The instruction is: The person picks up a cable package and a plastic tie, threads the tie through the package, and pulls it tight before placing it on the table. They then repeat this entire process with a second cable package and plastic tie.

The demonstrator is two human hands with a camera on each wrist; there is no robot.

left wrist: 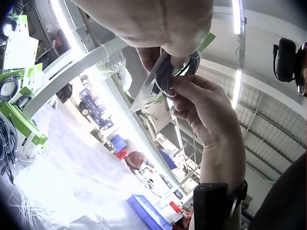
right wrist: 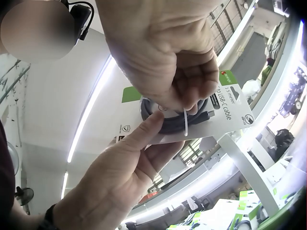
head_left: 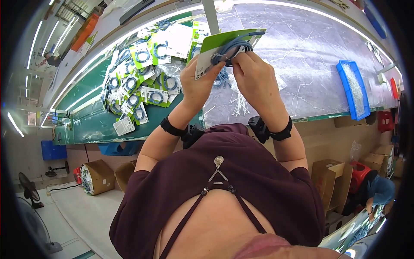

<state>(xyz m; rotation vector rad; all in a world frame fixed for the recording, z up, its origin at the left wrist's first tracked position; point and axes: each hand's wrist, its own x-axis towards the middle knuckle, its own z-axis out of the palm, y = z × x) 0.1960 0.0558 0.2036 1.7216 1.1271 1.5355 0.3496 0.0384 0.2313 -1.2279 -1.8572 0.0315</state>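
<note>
In the head view both hands are raised over the table's near side around a green and white cardboard cable card [head_left: 206, 60]. A coil of blue-grey USB-C cable [head_left: 237, 45] lies against its face. The left hand [head_left: 195, 84] grips the card at its edge, thumb over the coil in the right wrist view. A thin white cable tie [right wrist: 186, 123] loops round the coil and card there. At this tie the right hand [head_left: 258, 77] pinches with thumb and curled fingers, which partly hide the coil's middle.
Carded cables [head_left: 142, 56] are heaped at left on the green tabletop [head_left: 86, 129]. Loose white ties [head_left: 239, 104] and unpackaged coiled cable [head_left: 222, 78] lie beneath the hands. A blue tray [head_left: 343, 84] of white ties stands at right. One white post [head_left: 210, 15] rises behind the card.
</note>
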